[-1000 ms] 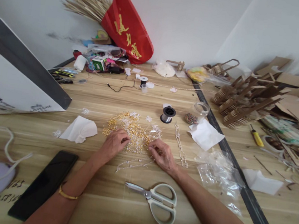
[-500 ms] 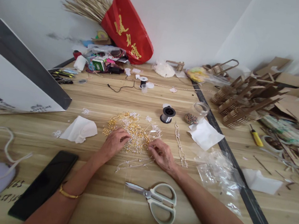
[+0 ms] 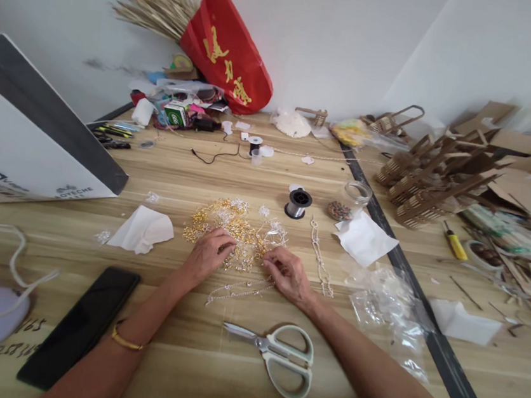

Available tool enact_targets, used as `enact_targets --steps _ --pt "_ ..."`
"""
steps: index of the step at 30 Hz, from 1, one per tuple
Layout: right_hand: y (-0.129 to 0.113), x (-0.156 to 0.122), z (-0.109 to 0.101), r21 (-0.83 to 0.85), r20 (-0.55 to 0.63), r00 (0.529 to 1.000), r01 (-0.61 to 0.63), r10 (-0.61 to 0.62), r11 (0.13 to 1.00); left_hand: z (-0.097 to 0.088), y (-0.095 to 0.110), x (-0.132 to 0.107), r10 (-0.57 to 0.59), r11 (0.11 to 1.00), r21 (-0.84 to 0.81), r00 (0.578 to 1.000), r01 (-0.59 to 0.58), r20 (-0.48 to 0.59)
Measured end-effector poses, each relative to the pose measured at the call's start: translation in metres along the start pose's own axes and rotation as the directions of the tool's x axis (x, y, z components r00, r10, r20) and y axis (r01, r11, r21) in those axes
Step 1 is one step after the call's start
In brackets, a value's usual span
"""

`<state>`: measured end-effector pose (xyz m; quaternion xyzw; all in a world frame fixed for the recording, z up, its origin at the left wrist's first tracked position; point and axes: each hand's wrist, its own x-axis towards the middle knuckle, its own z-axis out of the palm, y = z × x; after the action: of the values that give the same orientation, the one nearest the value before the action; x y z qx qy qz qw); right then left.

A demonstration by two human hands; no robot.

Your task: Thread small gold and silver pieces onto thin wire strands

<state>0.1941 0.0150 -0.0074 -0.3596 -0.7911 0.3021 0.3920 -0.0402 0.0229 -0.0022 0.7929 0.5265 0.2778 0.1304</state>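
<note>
A loose pile of small gold and clear beads [image 3: 225, 215] lies on the wooden table between my hands. My left hand [image 3: 208, 255] reaches over its near left side, fingers curled together at the beads; what they pinch, if anything, is too small to see. At the pile's right edge, my right hand [image 3: 288, 275] has thumb and forefinger pressed together. A thin beaded strand [image 3: 236, 289] runs along the table up to these fingers, and its end is hidden under them. Scissors [image 3: 288, 361] with pale handles lie just in front, blades pointing left.
A wire spool [image 3: 298, 203], another beaded chain [image 3: 319, 256] and a jar of beads [image 3: 349, 202] stand or lie beyond my right hand. Clear plastic bags [image 3: 391, 309] are further right. At left are white paper [image 3: 142, 229], a black phone [image 3: 81, 325] and a large box [image 3: 37, 135].
My left hand has shifted slightly right over the beads, toward my right hand. My right hand, the strand and the scissors have stayed in place.
</note>
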Motion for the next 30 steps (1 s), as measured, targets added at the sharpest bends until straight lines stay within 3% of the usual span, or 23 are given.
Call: enact_targets --steps 9,30 --pt "-0.0011 0.0003 -0.0004 -0.007 -0.007 1.0 0.009 -0.009 1.0 0.0036 0.0029 0.0049 0.067 0.994 0.087 0.998 -0.068 0.007" --pt "0.0016 -0.001 0.0006 -0.004 -0.002 1.0 0.002 -0.002 1.0 0.0075 0.0005 0.0084 0.072 0.996 0.042 0.997 -0.073 0.015"
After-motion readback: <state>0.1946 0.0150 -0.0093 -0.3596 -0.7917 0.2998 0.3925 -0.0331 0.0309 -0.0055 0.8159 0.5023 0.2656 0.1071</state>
